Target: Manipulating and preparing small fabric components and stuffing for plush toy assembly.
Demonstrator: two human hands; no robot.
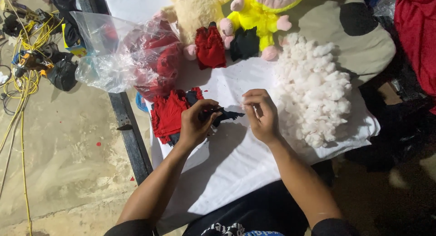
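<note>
Lap: dark clothing with pale print sits at the near edge, below both forearms.
White cloth (236, 158): covers the desk under the hands; its near part is bare and open, and its left border runs along the dark desk rail (131, 131).
Left hand (196, 122): fingers curled and pressed together, pinching the left end of a small dark fabric piece (227, 114) just above the cloth.
Right hand (261, 114): fingers bent and drawn close near the right end of the dark piece; whether they grip it I cannot tell.
Dark fabric piece: at the cloth's middle, between the two hands.
Red and dark fabric stack (169, 114): just left of the left hand, touching the cloth's left border.
White stuffing heap (315, 88): just right of the right hand, reaching toward the cloth's right edge.
Clear plastic bag (122, 54): far left, crumpled, open-mouthed, red fabric showing through it; it overhangs the rail.
Plush toys: a cream one (195, 13) and a yellow one (259, 18) at the far edge, with small red (210, 47) and black (244, 44) garments before them.
Floor (59, 163): pale concrete left of the rail, with yellow cables (32, 40) at far left.
Red cloth (415, 36): far right corner.
</note>
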